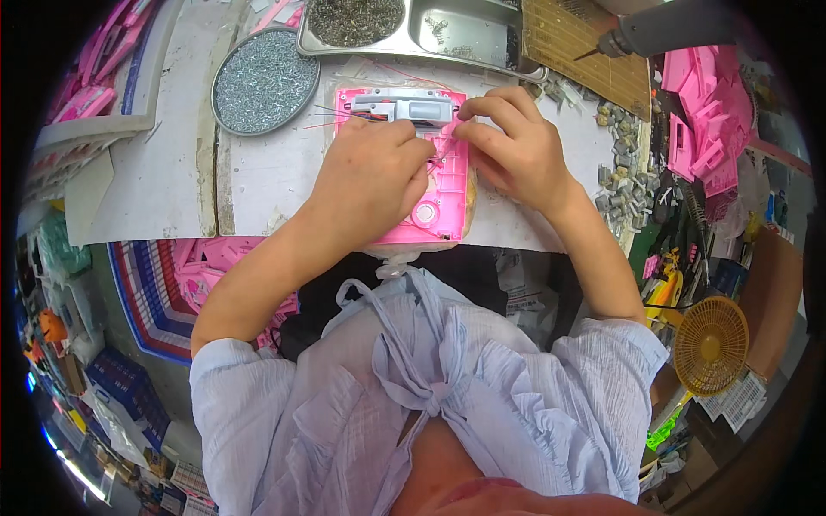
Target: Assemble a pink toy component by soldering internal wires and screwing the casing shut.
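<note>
A pink plastic housing [449, 182] lies inner side up before me, on a pale pad at the table's front edge. Across its far end sits a grey plastic module [419, 109], with thin red and dark wires sticking out to the left. My left hand [372, 176] is closed over the housing's left side, its fingertips hidden under the knuckles, just below the module. At the right edge, my right hand [521, 153] has its fingers bent inward, tips against the housing beside the module. Whatever those fingers pinch is too small to make out. Thin wires run between the two hands.
A round tray of small silver screws [265, 82] stands left of the housing. Behind are a metal tray [469, 30] and a brown board [594, 52]. A power screwdriver [662, 34] hangs at upper right. Small metal pieces [621, 163] and pink parts [710, 112] lie right.
</note>
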`<state>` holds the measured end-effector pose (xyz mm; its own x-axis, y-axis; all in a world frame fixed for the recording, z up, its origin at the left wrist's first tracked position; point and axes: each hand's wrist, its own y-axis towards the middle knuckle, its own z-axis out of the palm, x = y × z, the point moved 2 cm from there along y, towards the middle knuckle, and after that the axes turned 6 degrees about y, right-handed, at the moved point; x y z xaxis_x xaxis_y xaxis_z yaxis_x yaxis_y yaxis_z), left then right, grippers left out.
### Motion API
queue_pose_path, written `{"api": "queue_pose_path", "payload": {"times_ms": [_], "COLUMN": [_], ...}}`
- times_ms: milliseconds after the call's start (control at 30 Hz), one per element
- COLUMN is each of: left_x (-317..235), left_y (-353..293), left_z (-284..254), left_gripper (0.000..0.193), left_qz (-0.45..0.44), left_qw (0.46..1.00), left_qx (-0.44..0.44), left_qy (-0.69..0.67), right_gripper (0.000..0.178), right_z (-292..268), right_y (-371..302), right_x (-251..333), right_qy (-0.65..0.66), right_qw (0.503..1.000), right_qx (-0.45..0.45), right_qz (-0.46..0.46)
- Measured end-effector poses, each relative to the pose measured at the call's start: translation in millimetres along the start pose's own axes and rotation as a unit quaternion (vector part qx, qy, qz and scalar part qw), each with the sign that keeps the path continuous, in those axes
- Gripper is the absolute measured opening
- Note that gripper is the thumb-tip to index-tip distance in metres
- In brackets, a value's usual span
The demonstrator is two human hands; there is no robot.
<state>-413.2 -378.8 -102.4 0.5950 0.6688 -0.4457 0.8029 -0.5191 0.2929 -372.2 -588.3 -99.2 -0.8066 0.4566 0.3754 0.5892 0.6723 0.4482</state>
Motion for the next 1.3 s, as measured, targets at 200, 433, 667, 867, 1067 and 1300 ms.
{"api": "queue_pose_path", "payload": {"times_ms": [200,433,667,867,1067,1300], "left_x": [-12,-2,-5,-3,-2,10], "left_y": [7,-5,-8,-11,-24,-36], "left_z": [0,8,9,6,-19,-23], "left_gripper": [0.006,0.007,0.01,0.015,0.021,0.014], "left_qz": [-0.023,-0.074,-0.062,-0.088,-0.181,-0.169], "left_qw": [0.995,0.994,0.992,0.991,0.967,0.969], "left_qx": [0.024,-0.077,-0.11,-0.093,-0.126,-0.153], "left_qy": [0.092,-0.019,0.001,-0.028,-0.126,-0.098], "right_gripper": [0.023,0.03,0.018,0.015,0.011,0.01], "right_z": [-9,-16,6,5,14,17], "right_y": [6,-12,0,16,16,21], "right_x": [2,14,39,30,23,31], "right_qy": [-0.023,0.019,0.171,0.146,0.071,-0.033], "right_qw": [0.998,0.999,0.963,0.972,0.99,0.985], "right_qx": [0.053,0.039,0.004,0.078,0.068,0.131], "right_qz": [-0.013,-0.001,0.209,0.164,0.105,0.108]}}
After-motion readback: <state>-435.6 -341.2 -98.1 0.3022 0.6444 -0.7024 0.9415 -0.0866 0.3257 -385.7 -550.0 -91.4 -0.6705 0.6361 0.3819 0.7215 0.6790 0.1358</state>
